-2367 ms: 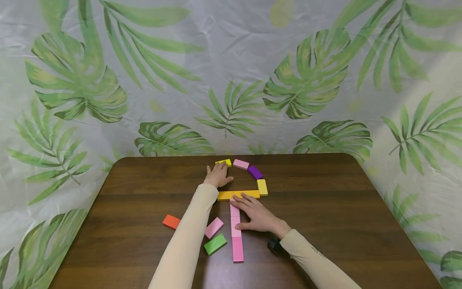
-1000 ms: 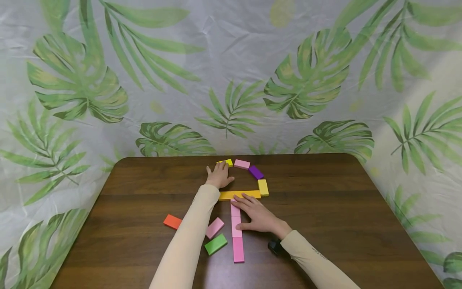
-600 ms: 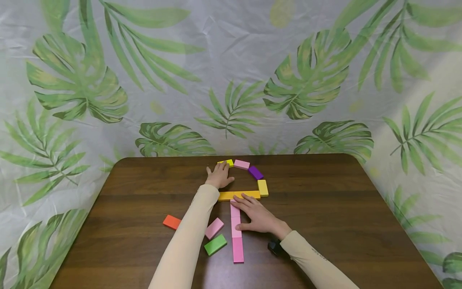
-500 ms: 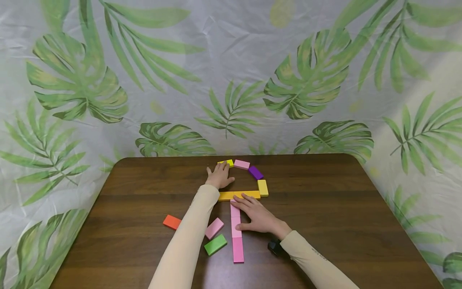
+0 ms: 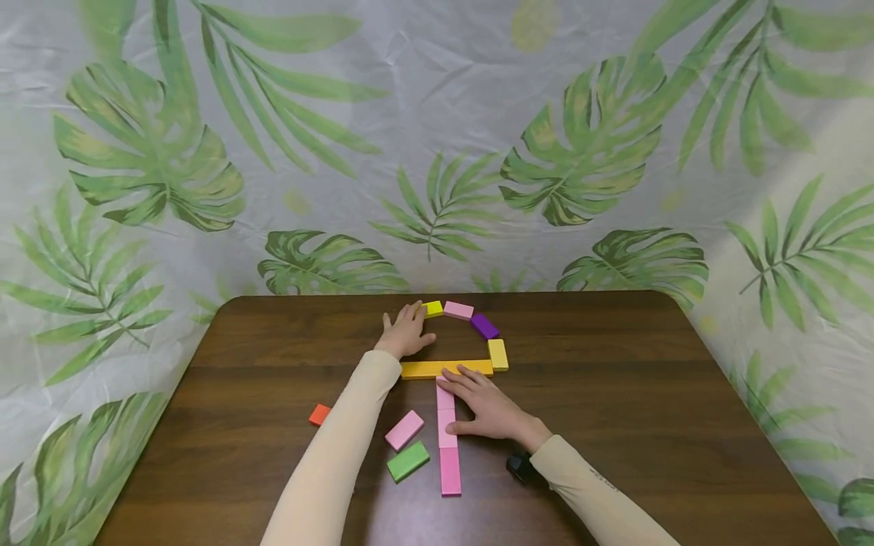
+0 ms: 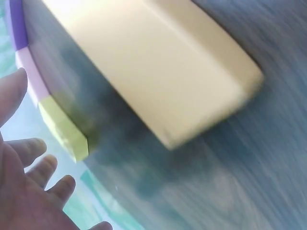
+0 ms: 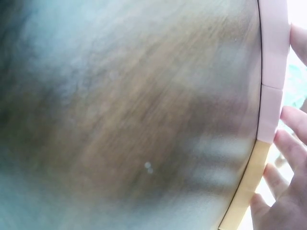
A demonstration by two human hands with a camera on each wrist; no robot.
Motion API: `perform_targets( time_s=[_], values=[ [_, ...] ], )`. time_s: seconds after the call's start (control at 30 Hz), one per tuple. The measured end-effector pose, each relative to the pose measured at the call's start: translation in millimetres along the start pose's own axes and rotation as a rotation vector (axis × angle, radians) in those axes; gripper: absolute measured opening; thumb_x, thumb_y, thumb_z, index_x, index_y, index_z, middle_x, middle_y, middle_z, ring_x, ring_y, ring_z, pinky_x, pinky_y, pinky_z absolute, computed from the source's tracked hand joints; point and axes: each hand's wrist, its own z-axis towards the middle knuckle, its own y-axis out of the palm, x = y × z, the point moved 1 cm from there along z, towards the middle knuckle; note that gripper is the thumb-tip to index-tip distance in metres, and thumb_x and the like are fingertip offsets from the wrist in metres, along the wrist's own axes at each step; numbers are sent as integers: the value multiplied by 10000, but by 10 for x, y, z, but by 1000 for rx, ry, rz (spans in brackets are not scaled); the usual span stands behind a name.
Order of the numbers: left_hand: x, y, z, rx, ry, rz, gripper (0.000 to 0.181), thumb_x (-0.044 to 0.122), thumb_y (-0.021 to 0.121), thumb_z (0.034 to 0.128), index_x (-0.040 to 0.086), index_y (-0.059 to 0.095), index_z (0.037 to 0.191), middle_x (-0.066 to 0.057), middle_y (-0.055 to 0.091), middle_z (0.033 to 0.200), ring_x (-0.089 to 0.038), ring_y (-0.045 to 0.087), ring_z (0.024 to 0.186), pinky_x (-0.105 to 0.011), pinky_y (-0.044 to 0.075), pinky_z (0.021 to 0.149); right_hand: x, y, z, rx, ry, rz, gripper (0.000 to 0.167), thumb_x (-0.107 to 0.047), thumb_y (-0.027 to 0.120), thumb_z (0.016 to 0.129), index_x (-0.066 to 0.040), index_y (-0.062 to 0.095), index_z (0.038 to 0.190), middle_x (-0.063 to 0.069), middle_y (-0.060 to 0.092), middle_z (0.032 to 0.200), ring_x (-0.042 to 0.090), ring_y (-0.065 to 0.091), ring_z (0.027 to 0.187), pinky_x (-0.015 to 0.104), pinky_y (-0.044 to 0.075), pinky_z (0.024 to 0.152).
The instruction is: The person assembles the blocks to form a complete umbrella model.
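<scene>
My left hand [image 5: 406,334], fingers spread, is at the left end of a bright yellow block [image 5: 433,309]; whether it touches is unclear. In the left wrist view, its fingers are spread beside that yellow block [image 6: 64,129]. My right hand [image 5: 488,406] rests with extended fingers along the upper end of a pink column [image 5: 447,428] and the orange bar [image 5: 426,370] across its top. The right wrist view has its fingertips against the pink blocks [image 7: 271,112] and the orange piece [image 7: 247,184]. Pink [image 5: 459,311], purple [image 5: 485,326] and pale yellow [image 5: 498,354] blocks curve down to the bar's right end.
Loose pink [image 5: 404,430] and green [image 5: 408,461] blocks lie left of the column. A red-orange block [image 5: 319,414] is partly hidden by my left forearm. Beneath my right wrist is a black object [image 5: 521,466]. Behind the wooden table [image 5: 614,425] hangs a leaf-patterned cloth [image 5: 437,152].
My left hand has shifted left, exposing more of the yellow block and the orange bar. Its forearm now covers more of the red-orange block. The right hand stays in place.
</scene>
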Motion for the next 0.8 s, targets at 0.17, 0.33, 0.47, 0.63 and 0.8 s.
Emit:
perform_targets(
  time_s=[0.17,0.33,0.47,0.63,0.8],
  values=[
    [-151,-117,-184,27,57,-47,679,359,517,989,77,211,1526,-96,141,1584,-299,126,1437,-638,51,1076,7,0,7,2,-2,-7,794,-508,641,859,-131,348,1493,75,276,1549,323,156,1428,542,195,1098],
    [-325,-224,-484,83,165,-95,664,304,538,986,48,230,1516,-121,185,1571,-332,158,1426,-641,43,1074,12,-1,8,-6,12,1,802,-510,641,858,-141,334,1500,68,259,1555,315,140,1432,545,177,1102],
    [-457,-274,-806,129,255,-143,652,250,571,972,39,262,1506,-140,222,1557,-344,188,1416,-634,48,1078,16,7,9,-9,22,3,798,-511,641,856,-152,336,1501,56,257,1557,308,130,1435,545,172,1103],
    [-601,-198,-1203,181,348,-178,635,191,634,931,35,345,1474,-154,304,1521,-354,284,1378,-634,126,1070,5,5,6,-8,16,5,799,-506,645,857,-144,337,1500,63,263,1555,309,131,1435,537,169,1107],
    [-678,-55,-1524,147,392,-176,623,176,690,887,39,426,1434,-153,372,1485,-344,351,1346,-631,195,1054,-10,-7,-4,-7,20,16,806,-510,645,852,-150,333,1502,56,256,1558,308,127,1436,538,172,1106]
  ],
)
